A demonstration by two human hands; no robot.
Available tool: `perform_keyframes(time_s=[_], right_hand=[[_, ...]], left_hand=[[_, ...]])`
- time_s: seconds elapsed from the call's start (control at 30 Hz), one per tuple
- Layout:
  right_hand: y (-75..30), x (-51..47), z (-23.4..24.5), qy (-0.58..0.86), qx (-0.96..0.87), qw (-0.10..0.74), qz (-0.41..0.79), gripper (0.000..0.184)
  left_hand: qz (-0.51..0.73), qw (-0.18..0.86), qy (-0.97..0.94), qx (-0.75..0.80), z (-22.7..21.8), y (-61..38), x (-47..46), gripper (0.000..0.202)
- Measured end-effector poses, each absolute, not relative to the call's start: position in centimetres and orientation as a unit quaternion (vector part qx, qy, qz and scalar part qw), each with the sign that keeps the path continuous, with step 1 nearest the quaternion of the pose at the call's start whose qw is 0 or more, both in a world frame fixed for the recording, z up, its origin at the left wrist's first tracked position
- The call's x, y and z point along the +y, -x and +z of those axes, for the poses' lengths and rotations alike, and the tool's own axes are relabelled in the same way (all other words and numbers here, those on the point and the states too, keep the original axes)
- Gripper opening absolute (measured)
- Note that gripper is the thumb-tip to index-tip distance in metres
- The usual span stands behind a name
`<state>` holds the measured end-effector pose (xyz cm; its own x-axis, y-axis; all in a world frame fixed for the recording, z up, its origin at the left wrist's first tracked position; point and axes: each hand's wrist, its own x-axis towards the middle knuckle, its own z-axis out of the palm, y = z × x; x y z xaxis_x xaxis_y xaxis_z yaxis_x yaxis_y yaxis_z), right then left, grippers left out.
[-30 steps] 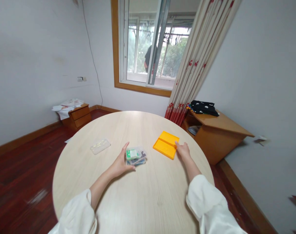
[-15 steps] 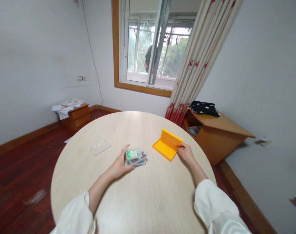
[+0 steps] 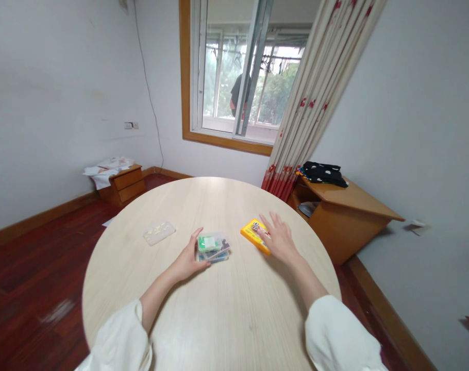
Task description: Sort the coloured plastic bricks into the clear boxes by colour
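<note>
My left hand (image 3: pixel 190 259) grips the left side of a small stack of clear plastic cases (image 3: pixel 214 247), thumb in front and fingers behind. Green, dark and blue pieces show through the cases. Over the right part of a yellow box (image 3: pixel 253 235) lies my right hand (image 3: pixel 280 238), its fingers spread. The box's lid is down, with a printed picture on top that my fingers partly cover. Left of the stack, a flat translucent case (image 3: pixel 159 233) with pale pieces rests on the table.
All these stand on a round, light wooden table (image 3: pixel 219 319). Beyond its right edge is a wooden desk (image 3: pixel 346 211) with folded dark cloth (image 3: pixel 323 173) on it. A small drawer cabinet (image 3: pixel 126 184) with papers stands at the back left. A person (image 3: pixel 238 93) is outside the window.
The yellow box's lid, raised before, is now down. My right hand has moved from the box's right edge onto its top and spread its fingers. My left hand keeps its hold.
</note>
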<state>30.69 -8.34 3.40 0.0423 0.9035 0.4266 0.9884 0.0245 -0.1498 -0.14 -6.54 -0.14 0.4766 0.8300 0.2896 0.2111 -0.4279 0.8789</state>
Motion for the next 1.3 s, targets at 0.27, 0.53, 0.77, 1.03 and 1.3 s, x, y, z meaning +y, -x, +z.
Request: perform_keyframes(time_s=[0.27, 0.53, 0.77, 1.03, 1.3], right_hand=[[-28.1, -8.3, -1.3, 0.707, -0.689, 0.138, -0.081, 0.048], [-24.7, -9.4, 0.5, 0.578, -0.756, 0.270, 0.149, 0.083], [-19.1, -8.9, 0.0, 0.452, -0.717, 0.408, 0.339, 0.114], [-17.1, -8.6, -1.8, 0.519, -0.695, 0.430, 0.251, 0.092], [-16.0, -9.4, -2.0, 0.555, -0.684, 0.429, 0.200, 0.082]], left_hand=[[0.372, 0.450, -0.736, 0.342, 0.9, 0.4, -7.0, 0.096], [0.365, 0.488, -0.733, 0.303, 0.8, 1.4, -6.3, 0.096], [0.372, 0.536, -0.712, 0.258, 0.4, 1.6, -5.9, 0.097], [0.347, 0.467, -0.745, 0.327, 0.3, 1.3, -6.0, 0.097], [0.342, 0.438, -0.757, 0.343, -0.3, 1.3, -5.8, 0.095]])
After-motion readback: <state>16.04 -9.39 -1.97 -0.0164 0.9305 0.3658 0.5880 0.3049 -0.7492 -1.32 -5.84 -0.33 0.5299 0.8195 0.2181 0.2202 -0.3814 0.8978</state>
